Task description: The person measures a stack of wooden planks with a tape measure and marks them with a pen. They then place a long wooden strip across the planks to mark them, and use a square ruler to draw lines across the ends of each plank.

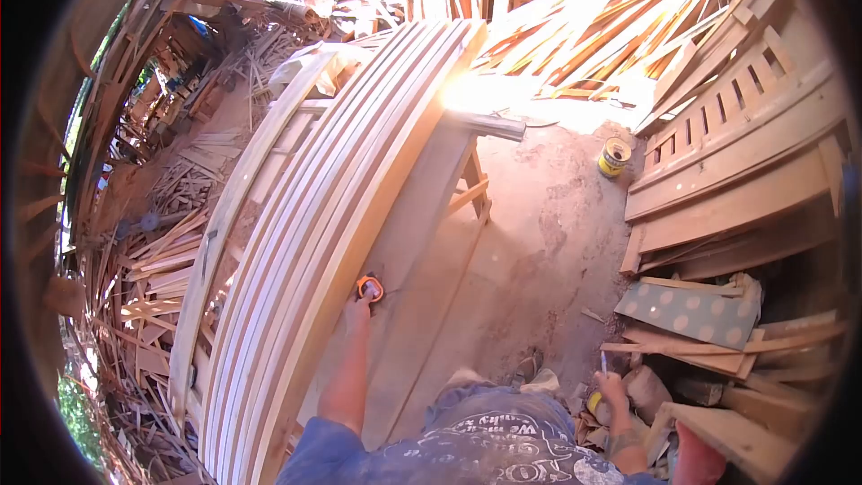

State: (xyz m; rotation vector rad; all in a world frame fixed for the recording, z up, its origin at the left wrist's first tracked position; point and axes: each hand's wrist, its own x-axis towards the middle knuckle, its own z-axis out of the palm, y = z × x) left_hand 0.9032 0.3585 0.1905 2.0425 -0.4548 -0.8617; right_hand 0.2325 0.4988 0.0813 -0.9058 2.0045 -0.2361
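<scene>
My left hand [358, 304] is closed around an orange tape measure [369, 288], close beside the edge of the stacked long boards [314, 216]. The boards lie side by side on a wooden support and run from the lower left to the top centre. Over at the lower right, my right hand [612, 387] is closed on a thin, pale pen-like tool [603, 362] that points up. Part of the left fingers is hidden behind the tape measure.
A yellow can [615, 157] stands on the dusty floor [539, 242]. Slatted wooden panels [736, 139] lean at the right, above a dotted board [691, 310]. Scrap wood [171, 278] covers the left, and long strips [611, 27] lie at the back.
</scene>
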